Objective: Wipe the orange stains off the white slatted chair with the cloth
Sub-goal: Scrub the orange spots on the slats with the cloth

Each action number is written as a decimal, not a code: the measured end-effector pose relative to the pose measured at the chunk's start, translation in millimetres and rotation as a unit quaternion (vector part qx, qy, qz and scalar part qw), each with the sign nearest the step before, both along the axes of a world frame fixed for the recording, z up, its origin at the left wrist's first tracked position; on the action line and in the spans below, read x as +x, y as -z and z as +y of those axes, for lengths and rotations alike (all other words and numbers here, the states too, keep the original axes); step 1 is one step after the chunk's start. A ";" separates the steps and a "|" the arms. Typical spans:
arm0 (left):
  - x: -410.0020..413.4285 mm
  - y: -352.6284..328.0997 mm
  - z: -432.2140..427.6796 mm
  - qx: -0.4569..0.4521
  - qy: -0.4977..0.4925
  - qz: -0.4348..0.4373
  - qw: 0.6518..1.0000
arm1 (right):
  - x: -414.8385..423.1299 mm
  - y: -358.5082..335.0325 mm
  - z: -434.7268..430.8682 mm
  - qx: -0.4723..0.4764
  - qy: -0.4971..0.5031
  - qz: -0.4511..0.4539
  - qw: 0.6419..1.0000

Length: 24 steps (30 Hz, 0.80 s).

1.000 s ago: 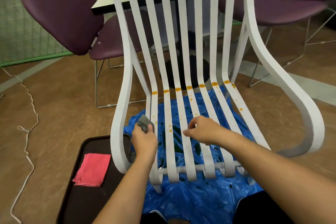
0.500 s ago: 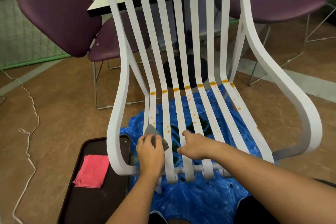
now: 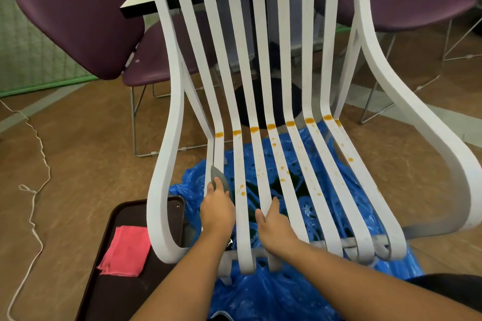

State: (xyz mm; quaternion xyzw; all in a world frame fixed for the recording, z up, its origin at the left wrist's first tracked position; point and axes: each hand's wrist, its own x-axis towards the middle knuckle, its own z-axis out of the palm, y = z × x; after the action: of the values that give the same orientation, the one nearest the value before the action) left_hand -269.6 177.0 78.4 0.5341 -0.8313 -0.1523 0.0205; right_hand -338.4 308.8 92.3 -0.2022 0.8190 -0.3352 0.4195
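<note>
Pressing cloth [image 3: 219, 177] to chair [image 3: 176, 81], left fingers [image 3: 216, 183] grip it; right fingers [image 3: 275, 204] seemingly relaxed.

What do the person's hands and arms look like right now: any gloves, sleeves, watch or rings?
The left hand and right hand are bare: no gloves, no rings that I can see. The left forearm and right forearm are uncovered too, with no sleeve, watch or band up to the picture's edge.

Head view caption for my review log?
Left hand holds a grey cloth on the white slatted chair; right hand rests on its seat slats, orange stains beyond.
</note>
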 end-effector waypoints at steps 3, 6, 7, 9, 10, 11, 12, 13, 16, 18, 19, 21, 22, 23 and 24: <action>-15.5 -0.8 -18.5 -0.011 0.014 -0.023 1.000 | 11.2 13.6 -2.4 -0.033 0.060 0.056 0.996; -28.1 -1.2 -33.2 -0.013 0.019 -0.029 0.999 | 18.8 20.7 -5.1 -0.025 0.086 0.135 0.987; -29.8 -0.9 -35.0 -0.013 0.017 -0.029 0.999 | 20.0 20.5 -5.3 -0.023 0.088 0.145 0.985; -28.3 0.4 -33.3 -0.017 0.011 -0.022 1.000 | 21.0 21.2 -5.7 -0.025 0.086 0.152 0.984; -26.4 1.7 -30.3 -0.018 0.009 -0.021 1.000 | 20.2 21.7 -5.2 -0.030 0.085 0.154 0.984; -22.8 4.2 -26.9 -0.018 0.009 -0.021 1.000 | 19.7 21.4 -4.8 -0.033 0.084 0.156 0.984; -19.3 7.5 -23.1 -0.018 0.011 -0.023 1.000 | 18.7 22.2 -4.1 -0.034 0.082 0.160 0.983; -15.2 10.7 -20.2 -0.018 0.011 -0.027 0.999 | 18.7 22.0 -4.1 -0.034 0.079 0.161 0.983; -14.8 16.8 -19.9 -0.023 0.013 -0.041 0.999 | 19.6 20.3 -3.2 -0.034 0.075 0.160 0.984; -23.8 15.3 -26.9 -0.023 0.011 -0.045 0.999 | 20.3 21.3 -4.0 -0.035 0.080 0.166 0.982; -29.0 14.2 -32.3 -0.023 0.011 -0.046 0.999 | 20.8 22.1 -4.0 -0.033 0.082 0.170 0.982; -41.6 11.2 -47.9 -0.020 0.011 -0.050 0.998 | 21.0 24.1 -4.4 -0.035 0.083 0.179 0.980; -48.3 9.1 -56.7 -0.017 0.012 -0.049 0.999 | 21.3 23.9 -4.4 -0.037 0.083 0.183 0.979; -56.0 8.1 -65.4 -0.015 0.011 -0.047 0.999 | 20.7 24.1 -4.8 -0.039 0.082 0.186 0.978; -62.8 6.5 -72.6 -0.012 0.008 -0.043 0.999 | 20.5 24.1 -4.4 -0.036 0.080 0.189 0.978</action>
State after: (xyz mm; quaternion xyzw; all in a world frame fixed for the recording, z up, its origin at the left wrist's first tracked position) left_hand -332.4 104.4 72.0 0.5330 -0.8376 -0.1196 -0.0105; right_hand -317.9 304.4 68.2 -0.2110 0.8841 -0.3530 0.2219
